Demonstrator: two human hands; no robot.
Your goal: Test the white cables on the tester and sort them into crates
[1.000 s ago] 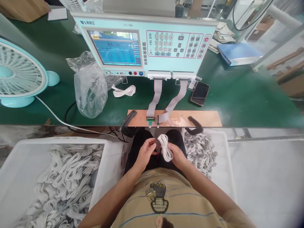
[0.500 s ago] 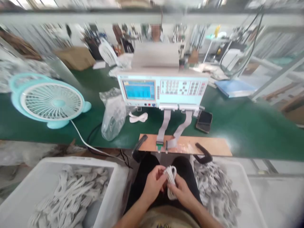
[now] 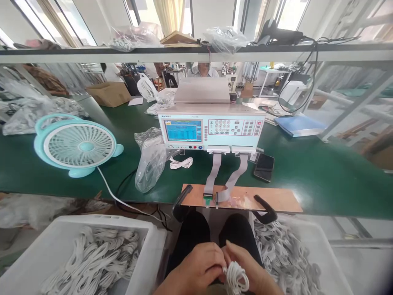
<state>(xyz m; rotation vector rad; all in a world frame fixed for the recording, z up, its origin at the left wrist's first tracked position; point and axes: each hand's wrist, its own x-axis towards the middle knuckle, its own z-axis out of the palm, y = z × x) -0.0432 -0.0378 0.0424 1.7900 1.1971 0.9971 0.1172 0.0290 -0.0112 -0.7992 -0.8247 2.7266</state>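
Low over my lap, a coiled white cable (image 3: 236, 278) is held between both hands. My left hand (image 3: 204, 264) pinches the coil's near end with its fingertips. Around the other side of the coil, my right hand (image 3: 248, 262) is closed, its fingers partly hidden. Ahead of the hands, a copper-coloured board (image 3: 270, 196) lies along the table edge between two black clamps (image 3: 181, 203). Two grey ribbon cables (image 3: 213, 174) run to it from a white tester (image 3: 233, 141) with a lit blue screen.
A white bin (image 3: 153, 246) of coiled cables stands at left, another bin (image 3: 331, 254) at right. On the green table (image 3: 322, 176) are a turquoise fan (image 3: 81, 145), a plastic bag (image 3: 150, 168), a white cable coil (image 3: 181, 163), a phone (image 3: 264, 167) and a blue folder (image 3: 301, 125). A person (image 3: 203, 70) sits beyond.
The view has tipped upward, showing more of the shelf and windows. Both hands with the cable coil now appear lower in view, and the coil's looped end faces me.
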